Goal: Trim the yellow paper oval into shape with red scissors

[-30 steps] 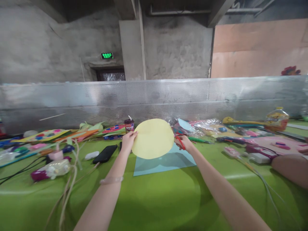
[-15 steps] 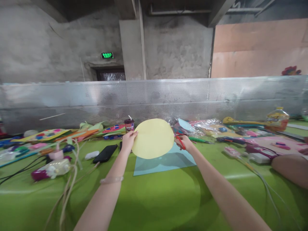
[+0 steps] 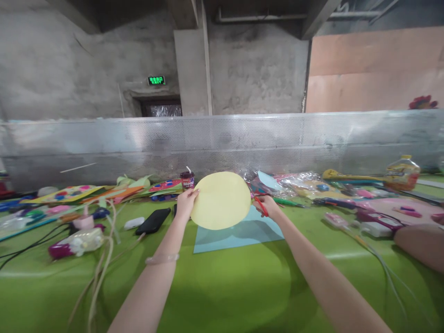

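A pale yellow paper oval (image 3: 221, 201) is held up above the table, its left edge pinched in my left hand (image 3: 186, 203). My right hand (image 3: 268, 206) is closed around red-handled scissors (image 3: 261, 206) just beyond the oval's right edge. The scissor blades are too hard to make out to tell how far apart they are. Below the oval lies a light blue sheet of paper (image 3: 239, 239), partly covered by it and crossed by shadows.
Left are a black phone (image 3: 153, 221), a white case (image 3: 134, 223), a glue gun (image 3: 76, 243) and cables. Behind stands a drink cup (image 3: 188, 180). Right are a bottle (image 3: 402, 173), pink paper (image 3: 388, 206) and another person's arm (image 3: 421, 245). A perforated metal barrier (image 3: 222, 141) runs behind the green table.
The view has shifted very slightly, so everything sits a little further right. Both hands keep their hold, and the yellow oval stays almost in place.
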Demonstrator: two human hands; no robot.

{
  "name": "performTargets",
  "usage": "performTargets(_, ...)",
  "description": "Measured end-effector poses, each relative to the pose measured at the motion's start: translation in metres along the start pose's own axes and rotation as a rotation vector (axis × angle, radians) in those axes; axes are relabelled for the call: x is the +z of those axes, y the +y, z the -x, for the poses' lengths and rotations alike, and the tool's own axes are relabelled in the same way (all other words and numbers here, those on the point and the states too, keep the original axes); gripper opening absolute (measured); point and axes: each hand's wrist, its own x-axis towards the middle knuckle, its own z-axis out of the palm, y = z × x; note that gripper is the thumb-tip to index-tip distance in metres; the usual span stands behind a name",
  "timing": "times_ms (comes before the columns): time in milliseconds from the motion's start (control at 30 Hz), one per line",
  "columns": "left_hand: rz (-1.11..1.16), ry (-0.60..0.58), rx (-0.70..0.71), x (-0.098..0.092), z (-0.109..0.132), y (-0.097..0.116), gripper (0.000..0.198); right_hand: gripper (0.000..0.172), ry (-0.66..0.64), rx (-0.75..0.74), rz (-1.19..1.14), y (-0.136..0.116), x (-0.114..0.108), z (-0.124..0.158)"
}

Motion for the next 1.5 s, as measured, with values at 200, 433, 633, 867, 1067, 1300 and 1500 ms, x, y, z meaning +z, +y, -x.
performTargets(200,-0.005,-0.007,-0.013,0.000,0.000,0.000,0.038,0.014,0.018,-0.005,0.001,-0.005,0.000,0.004)
performTargets(433,0.007,-0.030,-0.038,-0.001,0.002,0.005,0.035,0.022,-0.005,-0.046,-0.041,-0.005,-0.003,0.005)
performTargets(633,0.022,-0.042,-0.059,0.000,0.003,0.005,0.036,0.021,-0.066,-0.060,-0.047,-0.006,-0.002,0.007)
performTargets(867,0.024,-0.055,-0.061,0.000,0.004,0.008,0.032,0.018,-0.095,-0.060,-0.041,-0.010,-0.002,0.009)
performTargets(1067,0.011,-0.060,-0.056,-0.001,0.004,0.009,0.031,0.013,-0.098,-0.047,-0.039,-0.010,-0.002,0.009)
performTargets(1300,-0.003,-0.058,-0.055,-0.002,0.004,0.009,0.033,0.012,-0.107,-0.045,-0.030,-0.007,-0.002,0.008)
performTargets(1500,-0.001,-0.058,-0.054,-0.001,0.002,0.006,0.035,0.009,-0.106,-0.048,-0.032,-0.006,-0.001,0.009)
